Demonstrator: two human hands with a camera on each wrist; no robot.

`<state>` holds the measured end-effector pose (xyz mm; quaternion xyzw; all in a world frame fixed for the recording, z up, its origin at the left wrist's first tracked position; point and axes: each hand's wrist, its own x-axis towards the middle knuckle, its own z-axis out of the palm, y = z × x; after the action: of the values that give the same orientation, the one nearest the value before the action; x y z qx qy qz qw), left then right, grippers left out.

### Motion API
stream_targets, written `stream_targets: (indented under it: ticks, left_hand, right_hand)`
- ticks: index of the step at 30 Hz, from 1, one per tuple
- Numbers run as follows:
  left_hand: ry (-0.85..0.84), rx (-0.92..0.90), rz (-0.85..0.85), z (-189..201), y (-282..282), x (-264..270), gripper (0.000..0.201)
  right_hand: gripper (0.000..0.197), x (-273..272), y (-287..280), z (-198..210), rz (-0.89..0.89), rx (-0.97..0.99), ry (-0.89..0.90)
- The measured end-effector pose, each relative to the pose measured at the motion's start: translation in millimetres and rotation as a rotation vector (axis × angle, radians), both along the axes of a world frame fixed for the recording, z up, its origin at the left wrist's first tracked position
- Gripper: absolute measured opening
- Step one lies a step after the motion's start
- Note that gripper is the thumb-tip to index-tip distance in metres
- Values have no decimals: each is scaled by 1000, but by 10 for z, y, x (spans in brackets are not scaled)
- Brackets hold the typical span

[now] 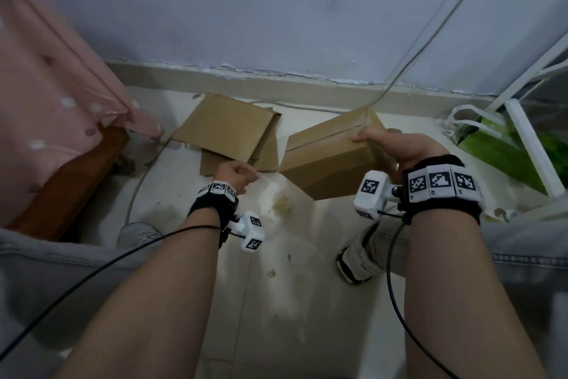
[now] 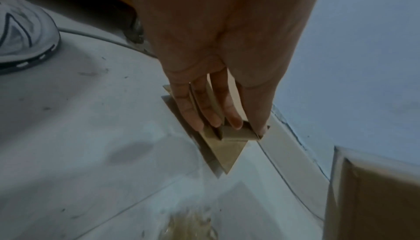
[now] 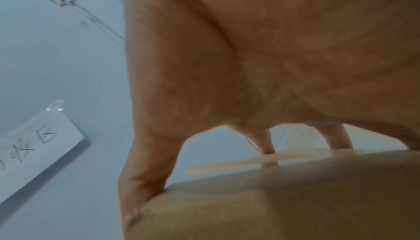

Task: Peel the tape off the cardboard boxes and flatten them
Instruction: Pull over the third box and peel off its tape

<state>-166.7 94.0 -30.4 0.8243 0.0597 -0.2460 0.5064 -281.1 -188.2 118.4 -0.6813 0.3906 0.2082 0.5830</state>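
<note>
Matt brown cardboard box (image 1: 330, 157), flattened cardboard (image 1: 227, 129) — dull, pale tiled floor (image 1: 276, 271) — smooth, pink cloth (image 1: 52, 86)

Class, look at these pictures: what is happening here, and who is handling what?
A person is breaking down cardboard boxes on the floor. Their right hand grips the upper corner of a still-assembled box, tilting it. Their left hand hangs over the floor, fingers straight in the wrist view, above flattened cardboard lying by the wall.
</note>
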Motion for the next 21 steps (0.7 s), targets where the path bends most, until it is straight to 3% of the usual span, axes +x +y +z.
stream_targets:
  ticks: [2,5,9,12,14,16,18,21]
  left_hand:
    - [8,-39,1,109,73,15,17]
    - [48,-126,59,317,139,1,33]
    - [271,-252,53,537,334,-32,51]
    - [410,-234,-23,540,647,-61,87]
    - [477,-277,-7,493,907,-119,101]
    - [505,-339,1,409,1169,-168,110]
    - [534,-389,16,326,1345,-189,110]
    - [533,-354,151,228,1455,-196,94]
  right_hand:
    - [75,27,-17,108,-12,-23,-14]
    - [42,54,62,246,-2,51,-53]
    - [70,140,319,170,55,132,-17]
    - [87,205,573,-36,160,185,40]
    - [84,209,744,-220,212,255,41]
    - [65,190,944,-402,230,337,27]
    - [60,160,1084,-634,247,377,39]
    - [76,169,1231,-1005,296,362,125]
